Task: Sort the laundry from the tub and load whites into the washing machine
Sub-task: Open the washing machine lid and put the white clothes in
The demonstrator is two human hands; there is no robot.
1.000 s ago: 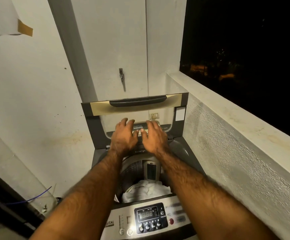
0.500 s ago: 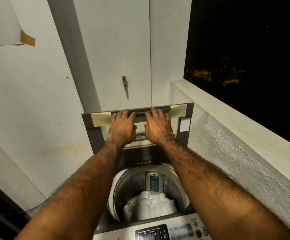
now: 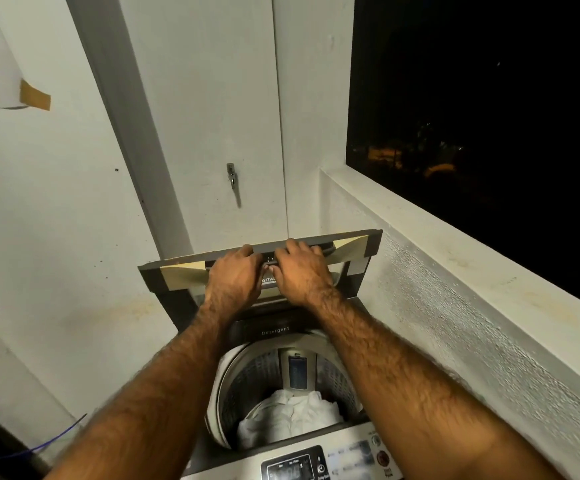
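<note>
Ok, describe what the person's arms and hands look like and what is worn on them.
Both forearms are bare and hairy, with no sleeves in view. The left hand and right hand wear no gloves; no watch, bracelet or rings show on the wrists or fingers.

Single head-worn wide-angle view, looking forward and down from above the washer, close over its open drum, control panel at the bottom edge, raised lid mid-frame, wall behind, ledge to the right
</note>
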